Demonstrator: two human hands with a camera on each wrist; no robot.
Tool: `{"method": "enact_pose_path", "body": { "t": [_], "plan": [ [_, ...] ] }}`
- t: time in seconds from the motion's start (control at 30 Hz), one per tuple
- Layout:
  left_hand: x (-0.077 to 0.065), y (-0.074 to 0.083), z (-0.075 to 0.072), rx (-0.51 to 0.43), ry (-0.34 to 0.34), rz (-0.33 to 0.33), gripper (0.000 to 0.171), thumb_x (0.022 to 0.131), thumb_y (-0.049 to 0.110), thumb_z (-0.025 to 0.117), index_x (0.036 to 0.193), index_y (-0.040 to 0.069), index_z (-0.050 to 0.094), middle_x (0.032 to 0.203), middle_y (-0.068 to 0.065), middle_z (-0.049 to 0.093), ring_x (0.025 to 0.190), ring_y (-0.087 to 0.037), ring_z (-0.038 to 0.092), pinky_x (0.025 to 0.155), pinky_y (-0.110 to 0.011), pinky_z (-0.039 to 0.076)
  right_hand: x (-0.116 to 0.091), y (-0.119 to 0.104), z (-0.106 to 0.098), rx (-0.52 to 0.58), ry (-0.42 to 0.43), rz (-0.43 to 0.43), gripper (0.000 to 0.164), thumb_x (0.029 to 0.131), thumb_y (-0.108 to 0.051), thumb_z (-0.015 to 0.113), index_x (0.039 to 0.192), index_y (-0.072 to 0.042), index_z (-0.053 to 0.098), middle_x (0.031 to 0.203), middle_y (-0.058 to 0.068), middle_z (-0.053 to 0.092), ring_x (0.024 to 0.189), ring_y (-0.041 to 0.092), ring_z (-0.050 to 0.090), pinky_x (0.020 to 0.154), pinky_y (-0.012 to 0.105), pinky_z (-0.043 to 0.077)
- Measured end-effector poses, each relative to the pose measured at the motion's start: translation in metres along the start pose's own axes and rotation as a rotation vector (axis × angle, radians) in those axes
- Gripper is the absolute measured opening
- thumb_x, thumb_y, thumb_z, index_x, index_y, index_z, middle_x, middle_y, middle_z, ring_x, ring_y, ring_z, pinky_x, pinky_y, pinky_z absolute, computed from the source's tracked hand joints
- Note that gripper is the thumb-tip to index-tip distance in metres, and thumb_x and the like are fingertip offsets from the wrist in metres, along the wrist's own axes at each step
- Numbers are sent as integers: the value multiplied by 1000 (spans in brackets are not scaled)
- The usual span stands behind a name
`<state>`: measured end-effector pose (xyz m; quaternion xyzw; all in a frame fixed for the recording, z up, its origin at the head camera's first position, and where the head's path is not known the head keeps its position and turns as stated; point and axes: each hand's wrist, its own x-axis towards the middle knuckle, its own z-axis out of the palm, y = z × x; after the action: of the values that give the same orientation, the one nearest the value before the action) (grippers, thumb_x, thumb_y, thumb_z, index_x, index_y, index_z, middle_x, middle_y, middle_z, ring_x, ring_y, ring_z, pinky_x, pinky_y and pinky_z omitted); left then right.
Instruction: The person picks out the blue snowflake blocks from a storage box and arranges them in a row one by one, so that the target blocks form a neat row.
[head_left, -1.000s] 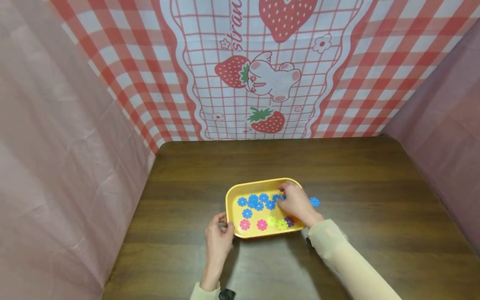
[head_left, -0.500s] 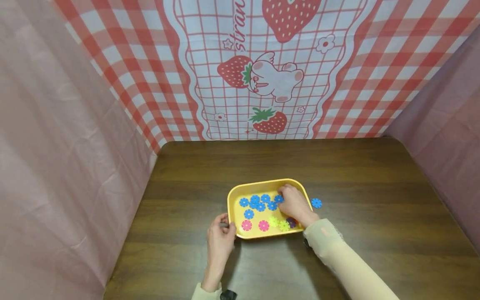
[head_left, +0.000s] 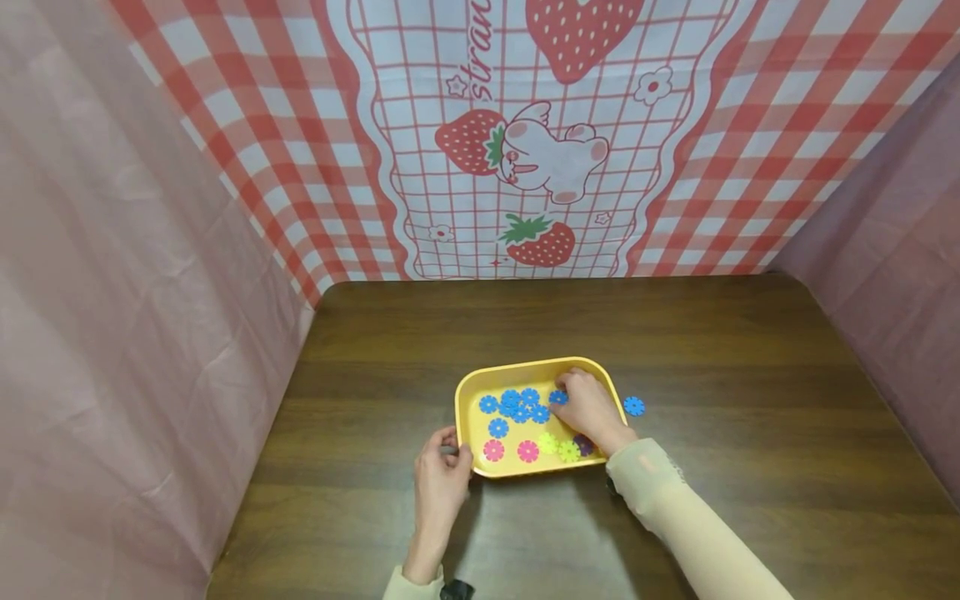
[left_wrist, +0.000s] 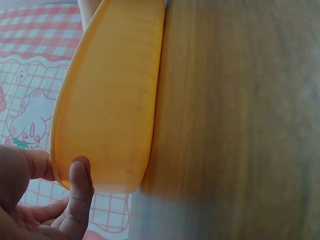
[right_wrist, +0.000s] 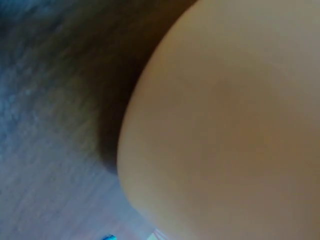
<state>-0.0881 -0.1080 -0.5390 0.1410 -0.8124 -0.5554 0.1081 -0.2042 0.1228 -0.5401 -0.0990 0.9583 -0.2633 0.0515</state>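
Can't clearly see the fingertips of the right hand (head_left: 592, 408), nor all of the blue disc (head_left: 557, 397) and purple disc (head_left: 582, 446) by it. Too blurry to tell much in the right wrist view.

The left hand (head_left: 438, 483) and right hand (head_left: 592, 408) are bare below matte, pale cream sleeves. The right sleeve (head_left: 693, 517) bears a faint pinkish patch near its cuff. A small black device (head_left: 457, 591) sits beside the left cuff (head_left: 412, 585).
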Motion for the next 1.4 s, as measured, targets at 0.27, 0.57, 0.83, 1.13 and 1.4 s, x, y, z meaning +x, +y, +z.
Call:
{"method": "enact_pose_path", "body": {
  "t": [0.27,0.57,0.83,1.13,1.4],
  "plan": [
    [-1,1,0,-5,-1,8,27,85,-2,68,111,-6,66,85,-8,63,55,-10,61,44,-25,49,1,0,1,37,-16,37,40,83,-13,80,114,9,67,108,19,64,96,31,59,94,50,49],
    [-1,2,0,0,0,-17,26,86,-2,68,112,-6,66,86,-8,63,57,-11,62,46,-24,51,2,-2,0,46,-41,65,34,82,-12,79,109,5,69,102,15,65,86,26,58,86,46,52],
    [-2,3,0,6,1,-18,26,86,-1,69,112,-6,66,85,-8,63,56,-11,62,46,-24,51,2,-2,-1,85,-59,58,41,80,-14,79,112,8,68,107,19,69,87,25,62,88,47,53],
    [-4,3,0,-1,3,-12,26,85,-4,69,111,-6,66,84,-8,62,55,-10,61,45,-24,50,-2,-3,-2,133,-21,9,44,76,-16,83,110,8,69,101,18,71,93,29,67,85,44,55],
    [-3,4,1,9,13,1,27,85,-4,68,111,-7,66,84,-8,62,56,-11,62,45,-24,51,-9,-12,-27,127,47,-55,36,76,-16,81,105,4,71,91,10,67,80,22,61,76,40,53]
  ]
}}
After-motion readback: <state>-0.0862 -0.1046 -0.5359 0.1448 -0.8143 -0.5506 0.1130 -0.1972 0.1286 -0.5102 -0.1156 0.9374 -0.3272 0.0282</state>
